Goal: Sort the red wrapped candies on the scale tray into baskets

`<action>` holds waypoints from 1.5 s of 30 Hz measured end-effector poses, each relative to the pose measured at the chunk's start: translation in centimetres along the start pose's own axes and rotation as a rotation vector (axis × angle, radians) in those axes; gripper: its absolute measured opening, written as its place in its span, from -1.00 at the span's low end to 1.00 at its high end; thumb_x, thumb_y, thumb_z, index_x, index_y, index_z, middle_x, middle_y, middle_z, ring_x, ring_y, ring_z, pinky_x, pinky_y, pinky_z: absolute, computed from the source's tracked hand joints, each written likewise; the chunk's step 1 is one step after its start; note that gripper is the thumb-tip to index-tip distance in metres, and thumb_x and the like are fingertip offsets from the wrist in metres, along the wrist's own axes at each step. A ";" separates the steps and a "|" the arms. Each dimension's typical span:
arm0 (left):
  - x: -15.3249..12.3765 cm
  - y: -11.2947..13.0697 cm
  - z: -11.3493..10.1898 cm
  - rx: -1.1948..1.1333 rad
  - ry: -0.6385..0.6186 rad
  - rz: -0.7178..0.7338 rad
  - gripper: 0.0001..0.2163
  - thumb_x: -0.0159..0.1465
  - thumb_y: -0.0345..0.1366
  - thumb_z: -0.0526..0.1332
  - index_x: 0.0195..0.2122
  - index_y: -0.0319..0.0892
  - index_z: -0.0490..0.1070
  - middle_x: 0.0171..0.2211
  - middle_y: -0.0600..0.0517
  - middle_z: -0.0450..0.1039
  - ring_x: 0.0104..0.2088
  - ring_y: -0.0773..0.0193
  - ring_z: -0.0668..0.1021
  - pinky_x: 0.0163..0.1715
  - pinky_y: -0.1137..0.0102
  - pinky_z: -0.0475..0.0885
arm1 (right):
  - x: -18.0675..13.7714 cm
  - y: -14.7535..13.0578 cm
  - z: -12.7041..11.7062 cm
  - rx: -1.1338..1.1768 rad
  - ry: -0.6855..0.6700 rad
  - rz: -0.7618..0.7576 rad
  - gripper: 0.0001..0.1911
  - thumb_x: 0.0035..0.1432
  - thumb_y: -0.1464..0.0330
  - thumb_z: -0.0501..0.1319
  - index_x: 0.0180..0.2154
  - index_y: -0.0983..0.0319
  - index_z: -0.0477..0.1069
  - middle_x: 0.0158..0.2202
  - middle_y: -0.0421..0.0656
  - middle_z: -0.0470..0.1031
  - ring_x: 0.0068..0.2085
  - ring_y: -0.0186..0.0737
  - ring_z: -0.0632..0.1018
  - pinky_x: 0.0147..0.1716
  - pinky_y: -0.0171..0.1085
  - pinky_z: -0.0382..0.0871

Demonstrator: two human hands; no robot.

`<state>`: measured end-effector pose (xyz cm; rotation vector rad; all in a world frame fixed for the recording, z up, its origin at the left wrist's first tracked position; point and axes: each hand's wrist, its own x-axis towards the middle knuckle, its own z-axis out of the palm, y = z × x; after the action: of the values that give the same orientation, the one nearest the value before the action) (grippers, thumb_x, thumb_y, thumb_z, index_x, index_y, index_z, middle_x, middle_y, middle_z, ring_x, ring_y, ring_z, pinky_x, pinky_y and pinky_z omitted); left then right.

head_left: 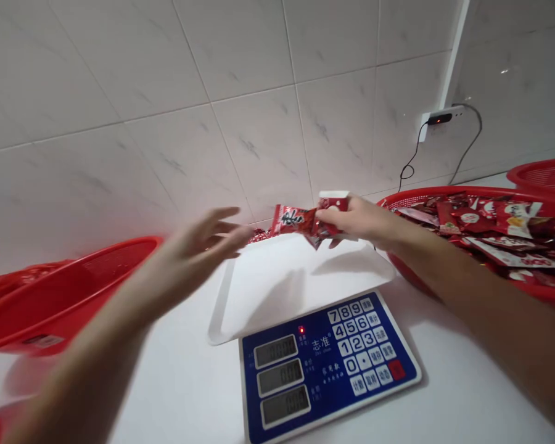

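Several red snack packets (pixel 292 219) are gripped in my right hand (pixel 345 217), above the far side of a white weighing tray (pixel 277 283). One packet with black lettering sticks out to the left. My left hand (pixel 217 237) hangs over the tray's far left corner, fingers apart and a little blurred, with nothing seen in it. Below the tray, the scale's blue keypad panel (pixel 328 364) faces me with its displays lit dimly. More red patterned packaging (pixel 259 235) shows behind the tray, partly hidden by my left hand.
At right, a red plastic basket (pixel 400 200) is heaped with red and white packets (pixel 494 228). Another red basket (pixel 115 265) stands at left. A second red rim (pixel 543 172) shows at far right. A socket strip (pixel 444 118) with cables hangs on the tiled wall.
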<state>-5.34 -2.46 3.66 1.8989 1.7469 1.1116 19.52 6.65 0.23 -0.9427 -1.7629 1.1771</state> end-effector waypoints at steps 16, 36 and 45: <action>2.3 -1.5 6.1 -0.136 -0.246 0.045 -0.66 0.10 -0.09 0.39 -0.36 -0.13 0.25 -0.41 -0.01 0.56 -0.38 0.17 0.58 -0.40 0.30 0.41 | -0.2 1.7 1.1 -0.216 -0.079 -0.061 -0.94 0.09 0.45 0.24 -0.40 0.23 0.36 -0.50 -0.19 0.45 -0.47 -0.30 0.47 -0.58 -0.37 0.35; 0.0 1.6 5.6 -0.148 -0.195 0.224 -0.69 0.24 0.00 0.31 -0.20 -0.14 0.58 -0.25 -0.03 0.63 -0.22 0.16 0.63 -0.30 0.41 0.48 | -1.6 0.1 1.8 0.076 0.203 -0.305 -0.88 0.13 0.38 0.33 -0.34 0.20 0.38 -0.43 -0.17 0.48 -0.41 -0.24 0.55 -0.55 -0.30 0.52; -0.2 1.6 6.1 -0.183 -0.200 0.197 -0.75 0.18 -0.06 0.37 -0.33 -0.16 0.58 -0.31 -0.03 0.64 -0.26 0.12 0.65 -0.29 0.35 0.52 | -2.7 -1.0 2.3 0.087 0.065 -0.269 -0.85 0.07 0.38 0.38 -0.37 0.21 0.41 -0.45 -0.16 0.49 -0.41 -0.21 0.57 -0.46 -0.23 0.57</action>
<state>0.14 -1.36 0.79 2.0218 1.3296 1.0646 18.42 3.12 0.04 -0.6613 -1.7109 1.0292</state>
